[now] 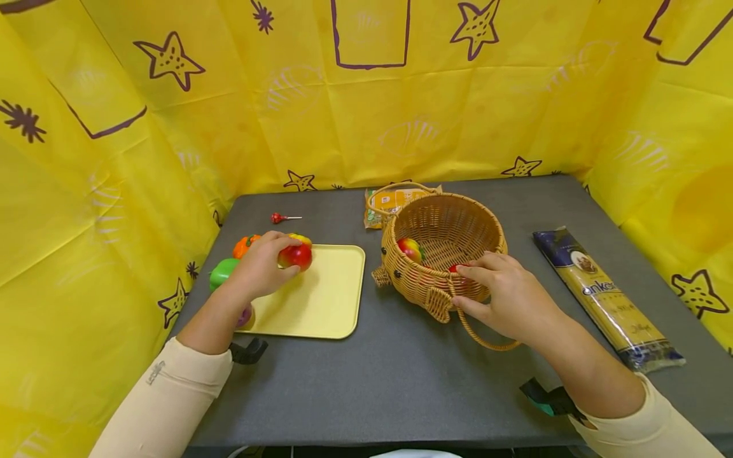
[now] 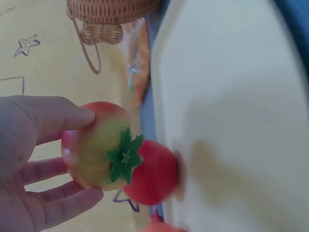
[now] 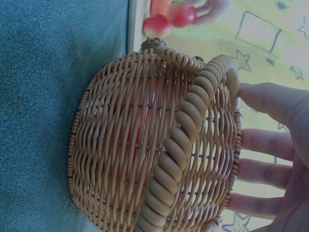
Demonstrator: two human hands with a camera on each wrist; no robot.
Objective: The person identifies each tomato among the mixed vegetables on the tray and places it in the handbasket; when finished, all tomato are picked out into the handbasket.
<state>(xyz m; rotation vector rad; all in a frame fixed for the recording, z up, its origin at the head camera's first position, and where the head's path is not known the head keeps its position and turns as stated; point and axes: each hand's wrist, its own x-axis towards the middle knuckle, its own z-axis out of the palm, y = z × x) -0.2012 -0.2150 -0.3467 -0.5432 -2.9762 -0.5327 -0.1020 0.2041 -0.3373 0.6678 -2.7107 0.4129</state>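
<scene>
My left hand (image 1: 288, 256) grips a red and yellow toy tomato (image 1: 302, 257) with a green calyx (image 2: 124, 157), just above the back left corner of the pale yellow tray (image 1: 326, 299). A second red fruit (image 2: 153, 178) sits right beside it. My right hand (image 1: 460, 287) rests on the near rim of the wicker basket (image 1: 443, 219), fingers (image 3: 270, 142) straight and spread and thumb on the outer wall. Inside the basket lie a red and yellow fruit (image 1: 410, 248) and something small and red (image 1: 454, 268) by my fingertips.
An orange toy pepper (image 1: 245, 244) and a green one (image 1: 220, 272) lie left of the tray. A lollipop (image 1: 279, 218) lies behind them. A snack packet (image 1: 389, 200) sits behind the basket and a spaghetti pack (image 1: 607, 299) to its right. Yellow curtains enclose the grey table (image 1: 401, 381).
</scene>
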